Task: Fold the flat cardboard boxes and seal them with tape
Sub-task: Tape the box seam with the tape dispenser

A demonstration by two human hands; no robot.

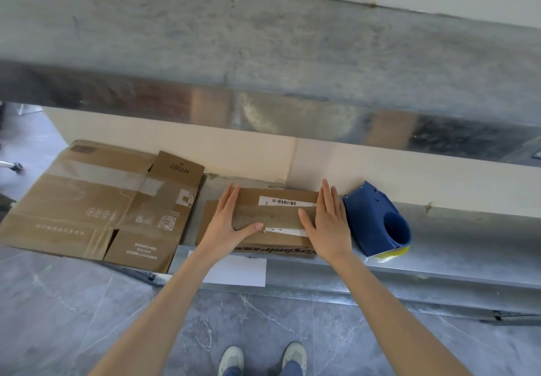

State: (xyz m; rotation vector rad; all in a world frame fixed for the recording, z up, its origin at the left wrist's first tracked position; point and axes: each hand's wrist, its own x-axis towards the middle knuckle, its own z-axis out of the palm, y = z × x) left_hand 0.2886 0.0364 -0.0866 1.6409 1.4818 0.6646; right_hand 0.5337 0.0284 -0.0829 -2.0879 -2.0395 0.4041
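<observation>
On the metal shelf [456, 246], both flat, spread hands press a taped, barcode-labelled small box [272, 220].

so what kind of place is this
Probably a packing or stockroom workspace: flattened cardboard boxes and a blue tape dispenser lie on a galvanised metal shelf.

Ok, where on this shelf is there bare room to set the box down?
Bare metal shelf right of the blue tape dispenser. Only a narrow strip between the flat cardboard and the small box. Crowded from there to the dispenser.
</observation>
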